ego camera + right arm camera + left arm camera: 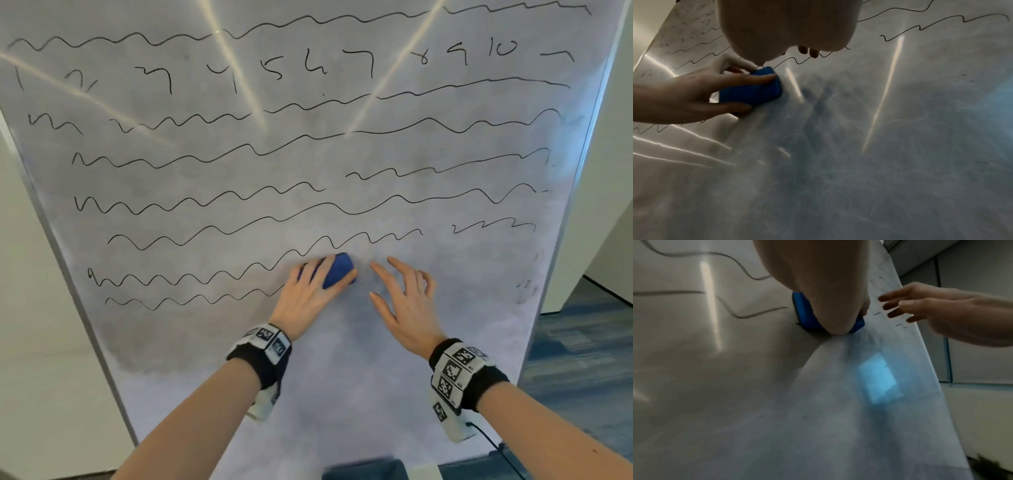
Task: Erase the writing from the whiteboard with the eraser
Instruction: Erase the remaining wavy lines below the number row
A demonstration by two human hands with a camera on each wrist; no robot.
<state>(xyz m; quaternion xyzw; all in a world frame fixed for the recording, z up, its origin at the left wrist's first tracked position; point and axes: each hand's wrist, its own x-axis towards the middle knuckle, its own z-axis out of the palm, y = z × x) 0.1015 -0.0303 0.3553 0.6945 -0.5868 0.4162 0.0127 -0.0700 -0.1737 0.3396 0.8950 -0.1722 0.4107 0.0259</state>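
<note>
**Wiping the lower wavy lines**

The left hand (308,294) grips the blue eraser (339,270), fingers over its top and thumb along its lower edge, pressing it flat against the whiteboard (342,394). The eraser sits at the right end of the two lowest wavy lines (191,294), with the cleared, smudged part of the board below and to its right. The right hand (407,301) is just right of the eraser, fingers spread and relaxed, holding nothing; whether it touches the board I cannot tell.

Most of the writing above the eraser remains, including the row of numbers (274,65) well above it. To do this pass well, I judge the eraser should stay flat, with firm pressure, sweeping left along each line in overlapping strokes. Faint specks (527,287) far right of the eraser want a second pass.
</note>
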